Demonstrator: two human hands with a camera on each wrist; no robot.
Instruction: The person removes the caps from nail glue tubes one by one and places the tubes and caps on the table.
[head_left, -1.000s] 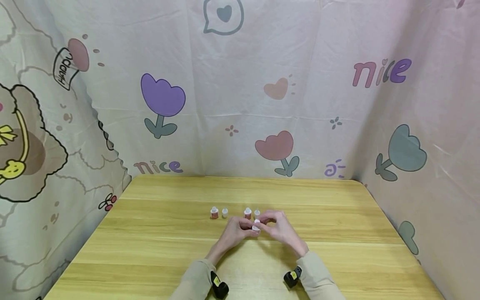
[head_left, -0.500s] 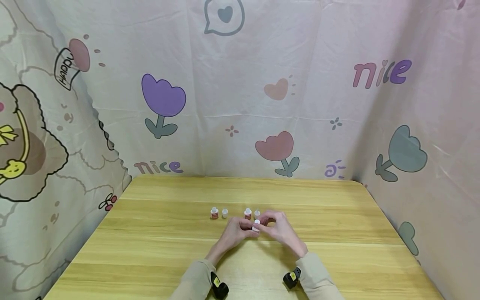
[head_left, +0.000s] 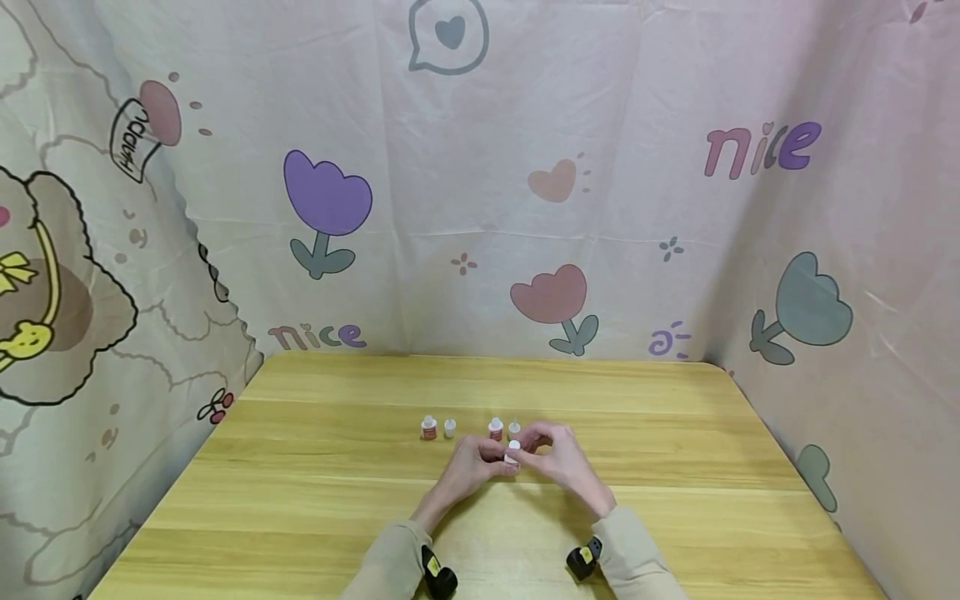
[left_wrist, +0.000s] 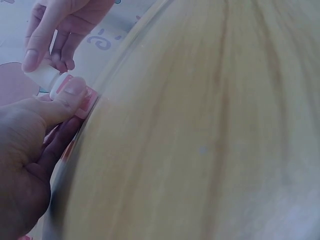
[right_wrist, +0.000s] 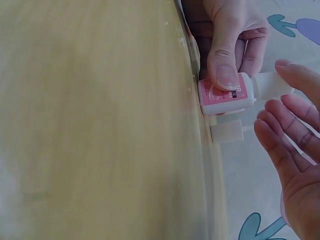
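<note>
Above the wooden surface [head_left: 315,500], the left hand [head_left: 471,465] grips a small pink-labelled bottle [right_wrist: 225,96]. The right hand [head_left: 561,457] seems to pinch its white cap [right_wrist: 272,82]; two more bottles [head_left: 429,427] stand just behind.

In our head view the small bottle [head_left: 512,455] is mostly covered by our left hand [head_left: 468,465] and right hand [head_left: 564,463], and its label is too small to read. Four tiny bottles [head_left: 429,427] behind them are too small to tell their print. In the right wrist view the label under our thumb is partly covered, and the tabletop [right_wrist: 95,120] is blurred.
</note>
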